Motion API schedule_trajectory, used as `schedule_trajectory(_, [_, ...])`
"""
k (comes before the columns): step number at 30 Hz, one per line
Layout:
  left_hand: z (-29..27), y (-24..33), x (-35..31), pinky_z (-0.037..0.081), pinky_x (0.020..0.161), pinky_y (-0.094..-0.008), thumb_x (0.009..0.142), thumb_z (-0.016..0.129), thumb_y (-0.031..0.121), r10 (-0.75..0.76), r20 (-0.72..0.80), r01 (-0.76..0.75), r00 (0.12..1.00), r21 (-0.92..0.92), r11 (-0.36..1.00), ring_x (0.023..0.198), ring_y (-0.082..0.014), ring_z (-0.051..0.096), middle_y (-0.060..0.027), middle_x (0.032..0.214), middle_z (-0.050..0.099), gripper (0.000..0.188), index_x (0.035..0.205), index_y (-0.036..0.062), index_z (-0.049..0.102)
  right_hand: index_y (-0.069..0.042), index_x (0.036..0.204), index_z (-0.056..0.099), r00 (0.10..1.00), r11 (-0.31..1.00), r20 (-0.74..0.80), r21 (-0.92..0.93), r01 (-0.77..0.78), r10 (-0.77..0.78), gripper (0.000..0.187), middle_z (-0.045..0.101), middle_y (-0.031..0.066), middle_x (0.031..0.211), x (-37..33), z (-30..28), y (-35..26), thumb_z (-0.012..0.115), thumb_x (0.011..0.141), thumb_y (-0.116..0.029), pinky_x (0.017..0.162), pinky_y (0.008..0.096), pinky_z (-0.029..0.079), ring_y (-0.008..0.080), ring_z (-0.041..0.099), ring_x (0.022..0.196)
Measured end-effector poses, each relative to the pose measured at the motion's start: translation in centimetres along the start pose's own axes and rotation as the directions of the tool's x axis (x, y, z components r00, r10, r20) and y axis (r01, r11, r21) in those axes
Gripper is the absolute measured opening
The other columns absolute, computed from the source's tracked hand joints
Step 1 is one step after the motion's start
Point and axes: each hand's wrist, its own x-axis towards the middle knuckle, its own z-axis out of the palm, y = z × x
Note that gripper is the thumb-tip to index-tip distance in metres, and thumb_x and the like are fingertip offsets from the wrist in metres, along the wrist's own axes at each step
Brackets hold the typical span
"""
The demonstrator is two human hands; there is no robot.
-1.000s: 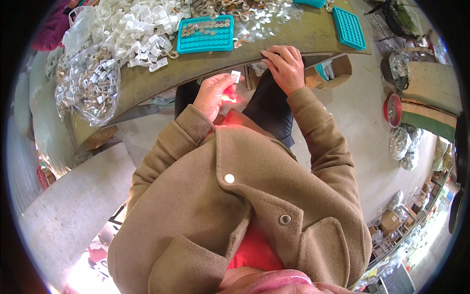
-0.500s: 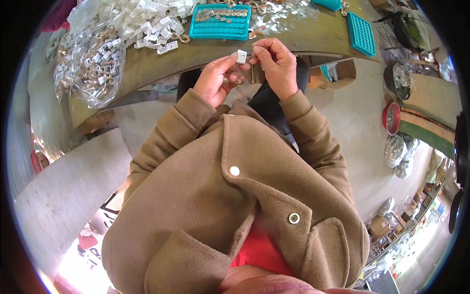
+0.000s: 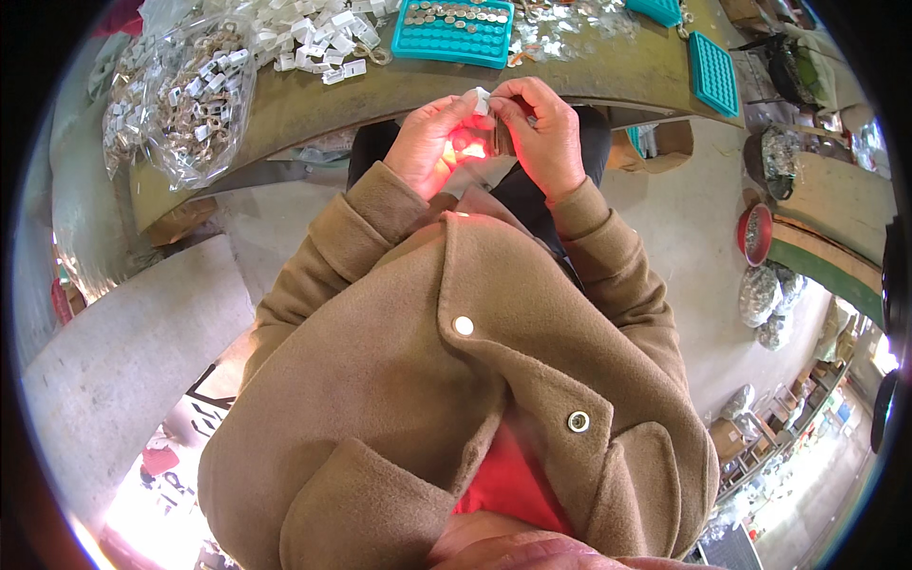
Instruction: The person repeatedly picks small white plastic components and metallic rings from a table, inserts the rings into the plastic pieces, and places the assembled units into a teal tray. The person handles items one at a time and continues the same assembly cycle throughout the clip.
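Above my lap, just off the table's near edge, my left hand (image 3: 425, 142) pinches a small white plastic case (image 3: 482, 101) between thumb and fingers. A bright red light (image 3: 467, 145) glows within the curl of the same hand, tinting the fingers; its source is too bright to make out. My right hand (image 3: 546, 133) is closed in a pinch against the right side of the case. Whatever lies between its fingertips is hidden. Past my hands, a teal tray (image 3: 446, 52) carries rows of silver coin-like discs (image 3: 456, 14) in its round pockets.
Many loose white cases (image 3: 328, 38) are heaped on the table (image 3: 313, 109) at the far left. A clear bag (image 3: 204, 119) of similar pieces lies nearer. Another teal tray (image 3: 712, 76) sits at the table's right end. An open cardboard box (image 3: 665, 147) stands below, right of my knee.
A red light has come on in my left hand. The right fingers have closed in against the white case, which has tilted. The view has shifted slightly.
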Motion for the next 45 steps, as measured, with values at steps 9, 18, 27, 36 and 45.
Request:
schedule_trajectory(9, [-1.7,-0.1,0.6,0.055,0.072,-0.0295,0.097,0.06,0.021,0.11,0.029,-0.112,0.994,0.423,0.899,0.079,-0.0118,0.061,-0.0065,0.089,0.064,0.02,0.101,0.0017,0.062,-0.003,0.088,0.06,0.948,0.895,0.15,-0.317,0.313,-0.279,0.005,0.059,0.0132,0.082,0.4,-0.4,-0.4,0.06,0.083,-0.001,0.063,0.0372,0.05,0.0354,0.06,0.072])
schedule_trajectory(18, [-1.9,0.6,0.4,0.049,0.064,-0.0247,0.098,0.058,0.027,-0.117,0.02,0.117,0.993,0.012,0.993,0.058,-0.0044,0.052,-0.0029,0.082,0.064,0.022,0.1,0.0051,0.061,0.0,0.091,0.065,0.982,0.991,0.172,0.091,-0.096,0.079,0.006,0.064,0.0018,0.078,0.8,-0.4,0.4,0.066,0.087,-0.003,0.06,0.0232,0.046,0.0061,0.054,0.068])
schedule_trajectory(27, [-1.7,0.8,0.7,0.045,0.06,-0.0206,0.093,0.065,0.021,-0.155,-0.004,0.153,0.988,0.169,0.974,0.061,-0.0043,0.051,-0.0072,0.086,0.067,0.015,0.091,0.0062,0.062,0.001,0.083,0.062,0.935,0.997,0.346,0.026,0.068,-0.073,0.007,0.063,0.015,0.077,2.9,-1.9,0.6,0.067,0.078,-0.001,0.062,0.0345,0.048,0.0276,0.062,0.069])
schedule_trajectory(36, [-2.9,3.4,0.3,0.053,0.071,-0.025,0.092,0.063,0.018,0.076,-0.039,-0.061,0.996,0.296,0.953,0.078,-0.0139,0.066,-0.0089,0.092,0.068,0.015,0.096,0.0038,0.061,-0.001,0.082,0.063,0.878,0.972,0.426,0.02,0.234,-0.22,0.005,0.063,0.0137,0.076,6.8,-0.1,-1.7,0.064,0.08,-0.004,0.063,0.0357,0.049,0.0299,0.062,0.07])
schedule_trajectory(45, [-7.4,6.7,-1.6,0.053,0.068,-0.0251,0.101,0.047,0.024,0.249,-0.17,-0.234,0.953,0.106,0.966,0.062,-0.0062,0.055,-0.0058,0.086,0.064,0.029,0.12,0.0032,0.057,-0.008,0.088,0.072,0.802,0.557,0.295,-0.595,0.579,-0.519,0.012,0.064,0.0084,0.082,13.7,7.7,-2.8,0.061,0.082,-0.01,0.077,0.04,0.046,0.029,0.062,0.084])
